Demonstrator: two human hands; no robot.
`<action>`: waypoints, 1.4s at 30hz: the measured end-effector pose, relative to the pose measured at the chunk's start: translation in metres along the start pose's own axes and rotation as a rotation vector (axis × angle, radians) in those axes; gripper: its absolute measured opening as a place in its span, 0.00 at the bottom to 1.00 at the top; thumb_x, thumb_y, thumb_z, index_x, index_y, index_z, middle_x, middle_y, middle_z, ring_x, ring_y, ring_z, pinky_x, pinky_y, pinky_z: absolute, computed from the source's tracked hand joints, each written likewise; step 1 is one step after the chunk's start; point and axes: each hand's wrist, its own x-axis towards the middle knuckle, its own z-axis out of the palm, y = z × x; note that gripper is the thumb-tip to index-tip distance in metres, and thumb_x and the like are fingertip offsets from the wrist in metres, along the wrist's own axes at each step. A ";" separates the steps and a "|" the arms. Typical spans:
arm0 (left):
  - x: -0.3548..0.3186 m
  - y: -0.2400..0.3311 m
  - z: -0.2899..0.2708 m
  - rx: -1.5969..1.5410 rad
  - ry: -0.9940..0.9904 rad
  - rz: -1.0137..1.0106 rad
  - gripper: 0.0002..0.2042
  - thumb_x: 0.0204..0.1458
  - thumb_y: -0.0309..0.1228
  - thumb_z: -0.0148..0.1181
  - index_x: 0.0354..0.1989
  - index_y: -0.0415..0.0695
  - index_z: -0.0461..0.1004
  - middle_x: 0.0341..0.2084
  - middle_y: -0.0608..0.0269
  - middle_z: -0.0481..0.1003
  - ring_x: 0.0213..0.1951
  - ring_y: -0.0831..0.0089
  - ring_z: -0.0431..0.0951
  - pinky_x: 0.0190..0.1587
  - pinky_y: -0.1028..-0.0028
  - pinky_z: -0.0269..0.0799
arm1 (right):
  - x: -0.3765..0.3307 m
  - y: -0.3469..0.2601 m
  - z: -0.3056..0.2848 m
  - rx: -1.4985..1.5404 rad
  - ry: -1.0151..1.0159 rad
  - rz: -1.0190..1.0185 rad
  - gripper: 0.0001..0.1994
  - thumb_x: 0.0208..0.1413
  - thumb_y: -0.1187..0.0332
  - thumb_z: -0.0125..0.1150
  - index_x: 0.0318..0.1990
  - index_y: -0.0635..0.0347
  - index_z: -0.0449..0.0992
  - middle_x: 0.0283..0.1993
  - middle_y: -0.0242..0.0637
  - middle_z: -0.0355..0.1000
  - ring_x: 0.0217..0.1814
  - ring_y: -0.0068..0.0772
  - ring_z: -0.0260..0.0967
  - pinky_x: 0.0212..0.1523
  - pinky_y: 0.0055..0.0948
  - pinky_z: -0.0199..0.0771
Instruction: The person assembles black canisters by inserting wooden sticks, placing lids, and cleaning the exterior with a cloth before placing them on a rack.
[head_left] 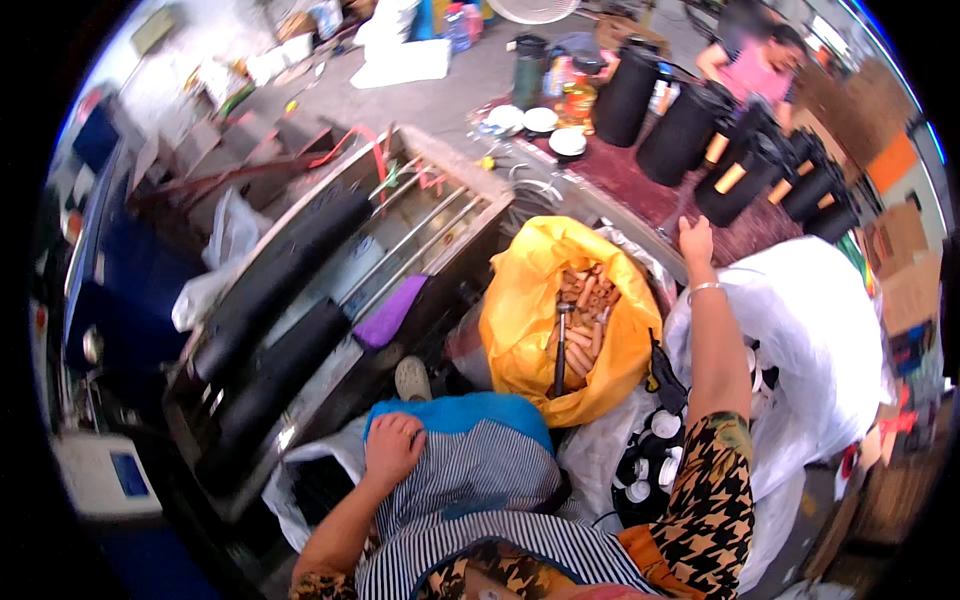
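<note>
My left hand rests palm down on the striped apron and blue cloth over my lap, its fingers loosely laid out and holding nothing visible. Stretched forward, my right hand is at the near edge of the dark red tabletop. Its fingers are too small and blurred to read. Just beyond it stands a black cylindrical vessel with a pale handle, among several similar ones. Between my arms, a yellow bag holds many short brown and pinkish rods. A black-handled hammer lies on them.
At left, a framed trough with metal bars carries long black rolls and a purple piece. A white sack and black pieces with white caps crowd my right side. A co-worker is beyond the table.
</note>
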 end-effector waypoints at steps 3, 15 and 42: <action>-0.003 -0.005 0.008 0.018 0.066 0.018 0.09 0.48 0.37 0.59 0.33 0.46 0.75 0.34 0.61 0.74 0.44 0.63 0.73 0.51 0.63 0.64 | -0.090 -0.048 0.034 0.014 -0.004 -0.415 0.23 0.59 0.59 0.55 0.58 0.61 0.66 0.58 0.48 0.66 0.62 0.51 0.61 0.62 0.44 0.60; -0.159 -0.104 -0.018 -0.193 0.644 -0.500 0.10 0.46 0.24 0.61 0.38 0.43 0.74 0.39 0.55 0.75 0.45 0.53 0.73 0.50 0.60 0.69 | -0.596 -0.233 0.022 0.521 -0.907 -1.554 0.13 0.51 0.69 0.61 0.45 0.60 0.73 0.50 0.40 0.70 0.51 0.45 0.67 0.51 0.41 0.67; -0.511 -0.261 0.136 0.235 -0.172 -1.489 0.12 0.53 0.34 0.50 0.41 0.43 0.77 0.48 0.50 0.73 0.47 0.49 0.75 0.52 0.58 0.72 | -0.661 -0.261 0.016 0.305 -0.787 -1.699 0.05 0.49 0.73 0.59 0.35 0.59 0.76 0.30 0.35 0.73 0.36 0.36 0.70 0.42 0.35 0.67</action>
